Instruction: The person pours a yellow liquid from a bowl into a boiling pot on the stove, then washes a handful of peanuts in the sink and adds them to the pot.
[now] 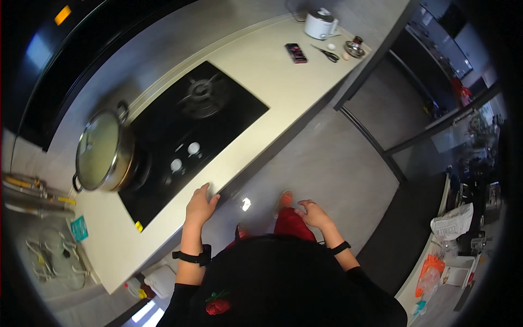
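My left hand (201,204) hangs over the front edge of the pale countertop (241,143), fingers apart, holding nothing. On the other side of my body, my right hand (314,212) hovers above the floor, empty, with its fingers loosely spread. Ahead of my left hand lies a black glass gas hob (233,118) with two white-lit control knobs (193,148). A large steel pot (102,151) with a glass lid stands on the hob's left burner; the right burner (203,90) holds nothing.
At the counter's far end are a white electric cooker (319,25), a dark flat box (296,53), scissors (327,53), eggs (331,46) and a metal bowl (354,49). A teal packet (79,228) lies near the sink. A sliding glass door frame (367,143) stands to the right.
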`<state>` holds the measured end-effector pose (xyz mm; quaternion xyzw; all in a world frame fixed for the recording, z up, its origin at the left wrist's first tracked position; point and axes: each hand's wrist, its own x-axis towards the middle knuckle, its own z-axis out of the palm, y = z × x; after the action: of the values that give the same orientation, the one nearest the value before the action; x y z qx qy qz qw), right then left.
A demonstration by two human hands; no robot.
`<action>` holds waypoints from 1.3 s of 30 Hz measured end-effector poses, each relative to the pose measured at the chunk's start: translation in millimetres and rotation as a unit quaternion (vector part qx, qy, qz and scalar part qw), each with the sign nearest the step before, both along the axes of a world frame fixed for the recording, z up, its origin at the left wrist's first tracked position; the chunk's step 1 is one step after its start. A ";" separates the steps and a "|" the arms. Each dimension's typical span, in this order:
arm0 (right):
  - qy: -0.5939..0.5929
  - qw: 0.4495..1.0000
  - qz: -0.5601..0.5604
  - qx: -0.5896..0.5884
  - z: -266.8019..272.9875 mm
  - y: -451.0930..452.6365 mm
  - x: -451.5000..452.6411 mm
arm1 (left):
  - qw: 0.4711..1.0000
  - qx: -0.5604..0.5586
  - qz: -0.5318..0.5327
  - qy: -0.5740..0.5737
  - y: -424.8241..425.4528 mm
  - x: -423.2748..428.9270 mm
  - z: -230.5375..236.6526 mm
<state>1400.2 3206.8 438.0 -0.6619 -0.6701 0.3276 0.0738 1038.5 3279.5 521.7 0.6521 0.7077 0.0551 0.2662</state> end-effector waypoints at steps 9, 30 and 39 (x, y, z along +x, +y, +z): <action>0.072 0.997 0.007 -0.016 16.0 105.1 119.7 | 0.989 -0.095 -0.092 -0.065 91.4 137.3 -16.1; 0.009 0.818 -0.536 -0.209 -6.9 31.8 247.8 | 0.861 -0.048 -0.500 -0.080 390.2 497.8 -20.7; 0.032 0.792 -0.594 -0.139 -11.9 74.3 292.7 | 0.790 -0.059 -0.609 -0.045 424.1 598.0 -39.5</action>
<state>1692.9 3281.1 426.2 -0.9218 -0.0892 0.3303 0.1824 1636.5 3703.6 482.2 0.9278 0.1529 -0.1307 0.3143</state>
